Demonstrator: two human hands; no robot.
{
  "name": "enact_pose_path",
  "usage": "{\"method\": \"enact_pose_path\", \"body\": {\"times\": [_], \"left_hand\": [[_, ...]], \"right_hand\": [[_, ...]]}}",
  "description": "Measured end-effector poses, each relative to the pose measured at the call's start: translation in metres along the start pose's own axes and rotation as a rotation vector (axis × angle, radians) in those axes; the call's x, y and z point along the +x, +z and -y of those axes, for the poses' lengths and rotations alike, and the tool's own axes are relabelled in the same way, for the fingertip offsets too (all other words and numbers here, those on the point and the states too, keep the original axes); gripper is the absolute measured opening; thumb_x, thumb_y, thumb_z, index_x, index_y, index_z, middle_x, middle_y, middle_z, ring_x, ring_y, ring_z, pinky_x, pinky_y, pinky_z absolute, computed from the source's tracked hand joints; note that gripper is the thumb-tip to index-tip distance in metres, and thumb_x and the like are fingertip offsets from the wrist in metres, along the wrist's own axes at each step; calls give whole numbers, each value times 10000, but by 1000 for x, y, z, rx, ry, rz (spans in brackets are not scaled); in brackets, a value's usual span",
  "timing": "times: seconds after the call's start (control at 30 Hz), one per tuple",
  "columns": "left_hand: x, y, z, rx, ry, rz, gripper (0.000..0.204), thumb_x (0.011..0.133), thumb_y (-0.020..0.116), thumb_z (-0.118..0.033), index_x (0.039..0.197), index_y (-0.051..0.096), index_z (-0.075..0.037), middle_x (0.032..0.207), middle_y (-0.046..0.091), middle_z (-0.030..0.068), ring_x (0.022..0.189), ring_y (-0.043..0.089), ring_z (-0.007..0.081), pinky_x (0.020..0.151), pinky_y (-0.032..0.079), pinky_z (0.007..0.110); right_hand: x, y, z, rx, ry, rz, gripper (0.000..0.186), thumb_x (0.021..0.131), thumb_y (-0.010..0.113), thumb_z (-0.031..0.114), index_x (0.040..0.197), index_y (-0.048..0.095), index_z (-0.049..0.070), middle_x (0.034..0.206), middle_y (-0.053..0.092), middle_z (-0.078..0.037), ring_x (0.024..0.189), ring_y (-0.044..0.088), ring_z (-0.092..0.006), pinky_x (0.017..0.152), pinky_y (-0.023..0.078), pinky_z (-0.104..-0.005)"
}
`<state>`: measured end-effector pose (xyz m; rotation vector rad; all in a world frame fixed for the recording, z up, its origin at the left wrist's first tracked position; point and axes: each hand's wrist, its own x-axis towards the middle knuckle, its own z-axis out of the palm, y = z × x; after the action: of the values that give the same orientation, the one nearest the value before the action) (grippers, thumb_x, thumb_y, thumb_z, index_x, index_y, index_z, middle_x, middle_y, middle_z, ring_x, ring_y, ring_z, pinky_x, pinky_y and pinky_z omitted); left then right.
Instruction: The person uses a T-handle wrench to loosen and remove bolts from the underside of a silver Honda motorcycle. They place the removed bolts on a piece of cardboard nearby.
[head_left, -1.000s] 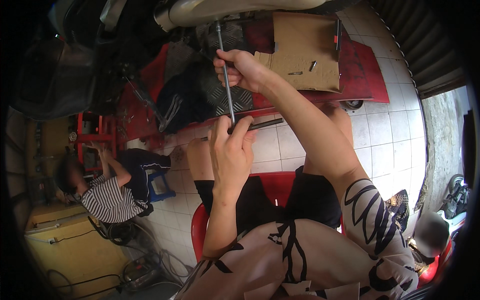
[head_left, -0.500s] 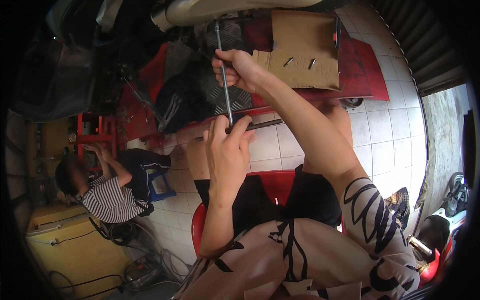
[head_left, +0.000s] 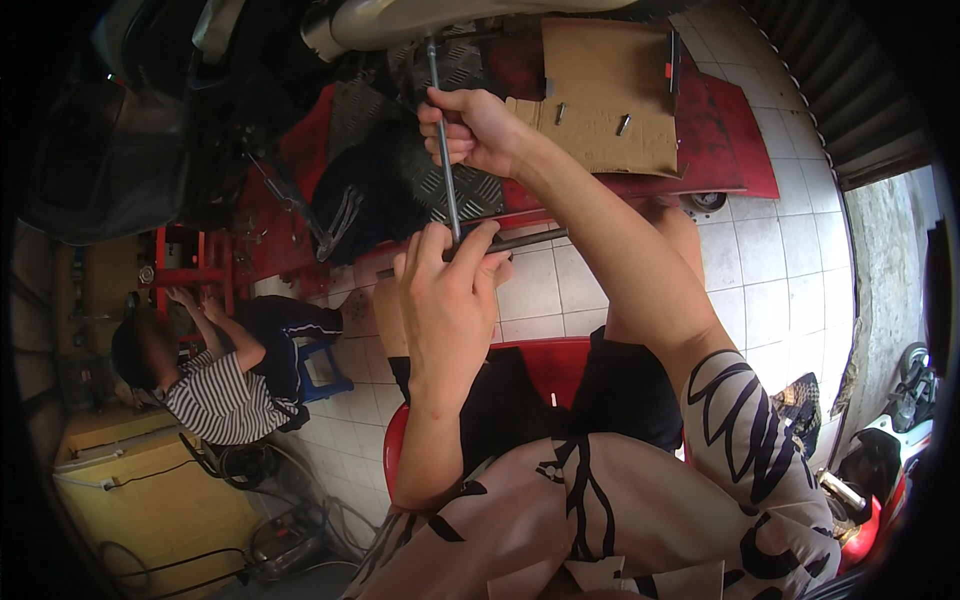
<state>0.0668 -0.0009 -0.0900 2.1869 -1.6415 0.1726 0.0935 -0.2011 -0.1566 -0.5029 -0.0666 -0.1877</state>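
A long steel T-handle socket wrench [head_left: 449, 192] runs from near my lap up to the underside of the motorbike's pale metal part [head_left: 420, 22]. My left hand [head_left: 440, 300] is closed over the joint of its dark crossbar. The bar's right end sticks out past those fingers. Higher up, my right hand [head_left: 485, 130] wraps its fingers loosely round the shaft, thumb along the side. At the top, the wrench tip meets the underside of the part; the fastener there is too small to make out.
Right of the wrench, two small bolts [head_left: 624, 125] lie on flattened cardboard [head_left: 610, 70] atop a red lift platform [head_left: 735, 130]. Dark cloth [head_left: 375, 200] lies left of the shaft. Another person in a striped shirt [head_left: 225, 395] sits at the left. I sit on a red chair [head_left: 550, 365].
The wrench's crossbar has turned slightly and my left hand has shifted a little left and up with it. One bolt on the cardboard has rolled and now points another way.
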Motion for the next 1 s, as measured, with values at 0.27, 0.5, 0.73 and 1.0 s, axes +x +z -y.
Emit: {"method": "enact_pose_path", "body": {"times": [0.27,0.5,0.73,1.0], "left_hand": [[10,3,-11,-159,-55,-157,128,827,654,-179,889,673,-68,708,517,66,689,522,251,667,394,370],[12,25,13,41,155,-194,231,832,619,-178,683,513,-38,670,553,97,640,566,309,538,424,378],[7,37,34,41,193,-250,222,810,619,-176,675,509,-40,589,553,112,547,581,331,476,448,371],[0,70,24,-1082,-231,-473,476,979,432,-446,659,306,-117,476,286,-19,369,253,142,383,196,276]], "right_hand": [[2,-1,8,86,-8,38,353,1018,330,282,729,424,104,558,228,64,448,183,-59,416,168,-227],[3,-2,0,60,-50,-18,347,1020,330,281,741,429,102,569,227,67,455,177,-60,415,153,-232],[1,9,-3,-85,-78,-144,357,1015,358,285,698,405,128,571,246,64,454,193,-72,426,189,-237],[11,18,-14,-305,-200,-258,345,1000,385,244,684,445,118,561,323,52,449,250,-69,420,196,-249]]}}
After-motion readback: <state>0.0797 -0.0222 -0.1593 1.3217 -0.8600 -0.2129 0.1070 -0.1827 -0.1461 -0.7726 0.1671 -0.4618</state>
